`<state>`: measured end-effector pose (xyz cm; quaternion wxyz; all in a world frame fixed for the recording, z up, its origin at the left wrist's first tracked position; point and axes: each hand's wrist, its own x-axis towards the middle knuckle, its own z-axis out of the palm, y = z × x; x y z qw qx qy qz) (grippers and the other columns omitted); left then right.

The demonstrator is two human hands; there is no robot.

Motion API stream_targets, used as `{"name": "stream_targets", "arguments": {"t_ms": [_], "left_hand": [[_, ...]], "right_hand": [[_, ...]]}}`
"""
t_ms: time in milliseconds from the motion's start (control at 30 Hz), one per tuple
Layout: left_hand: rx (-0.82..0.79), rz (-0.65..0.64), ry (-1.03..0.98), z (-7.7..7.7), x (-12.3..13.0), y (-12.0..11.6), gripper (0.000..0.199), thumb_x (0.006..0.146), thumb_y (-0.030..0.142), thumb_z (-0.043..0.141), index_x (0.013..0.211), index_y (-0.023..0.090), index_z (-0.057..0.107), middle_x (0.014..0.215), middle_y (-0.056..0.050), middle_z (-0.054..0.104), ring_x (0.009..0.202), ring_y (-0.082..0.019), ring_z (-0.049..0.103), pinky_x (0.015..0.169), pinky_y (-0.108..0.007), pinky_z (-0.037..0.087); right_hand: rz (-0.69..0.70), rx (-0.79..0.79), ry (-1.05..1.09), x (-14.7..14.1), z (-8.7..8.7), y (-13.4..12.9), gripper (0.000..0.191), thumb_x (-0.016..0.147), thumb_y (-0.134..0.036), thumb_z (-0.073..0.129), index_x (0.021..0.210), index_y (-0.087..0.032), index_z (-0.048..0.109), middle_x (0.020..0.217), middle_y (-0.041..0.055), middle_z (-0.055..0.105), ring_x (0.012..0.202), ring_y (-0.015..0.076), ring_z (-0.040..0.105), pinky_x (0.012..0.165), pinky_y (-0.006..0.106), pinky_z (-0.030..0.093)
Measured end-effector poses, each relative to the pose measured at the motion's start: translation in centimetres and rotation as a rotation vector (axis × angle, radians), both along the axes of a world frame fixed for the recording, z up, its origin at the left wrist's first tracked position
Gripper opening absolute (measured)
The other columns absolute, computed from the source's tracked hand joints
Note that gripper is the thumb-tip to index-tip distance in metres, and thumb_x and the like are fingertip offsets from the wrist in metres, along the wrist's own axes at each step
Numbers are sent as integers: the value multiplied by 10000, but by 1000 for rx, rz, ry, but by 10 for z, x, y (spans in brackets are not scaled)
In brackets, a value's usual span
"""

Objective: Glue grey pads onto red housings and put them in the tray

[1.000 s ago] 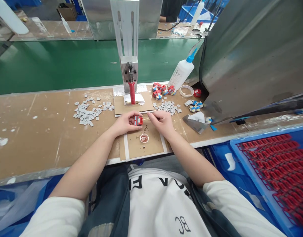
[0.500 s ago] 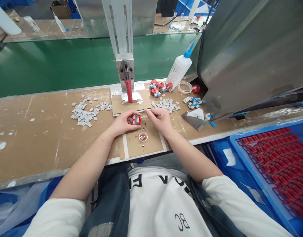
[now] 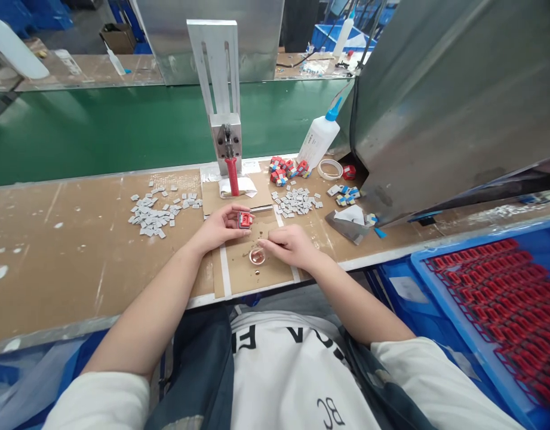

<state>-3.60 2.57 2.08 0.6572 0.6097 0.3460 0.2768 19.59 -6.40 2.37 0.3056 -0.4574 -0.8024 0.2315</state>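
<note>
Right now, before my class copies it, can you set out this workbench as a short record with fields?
Left hand: holding a small red block
Right hand: fingers curled, close to the small round cup; grip contents unclear
Grey tiles: loose piles either side of the red handle
Bottle: white, blue nozzle
Crate: blue, rows of red parts

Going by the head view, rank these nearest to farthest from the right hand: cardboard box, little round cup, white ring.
1. Little round cup: just left of the right hand.
2. White ring: farther back on the bench, to the right.
3. Cardboard box: far background, upper left.
</note>
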Motion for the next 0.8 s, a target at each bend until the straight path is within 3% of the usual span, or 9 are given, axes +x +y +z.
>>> {"name": "stream_targets", "arguments": {"t_ms": [267, 500, 800], "left_hand": [[30, -17, 10, -1, 0, 0, 676, 662, 352, 991, 1227, 176, 665, 1282, -151, 760, 1058, -231, 742, 907, -348, 602], [45, -25, 15, -1, 0, -1, 680, 667, 381, 987, 1227, 175, 660, 1263, -142, 762, 1028, -221, 741, 897, -343, 604], [55, -33, 64, -3, 0, -1, 698, 662, 402, 988, 1242, 180, 669, 1169, -109, 775, 894, -180, 726, 818, -309, 592]], "right_hand": [[68, -31, -38, 4, 4, -6, 519, 1054, -456, 560, 627, -204, 404, 580, -30, 447, 559, 108, 390, 598, 295, 246], [221, -108, -60, 8, 12, -10, 457, 1060, -402, 543, 670, -212, 397, 619, -35, 462, 573, 109, 403, 609, 275, 266], [204, -126, 104, 15, 12, -4, 349, 1012, -380, 576, 727, -222, 450, 644, -48, 451, 592, 117, 392, 608, 270, 294]]}}
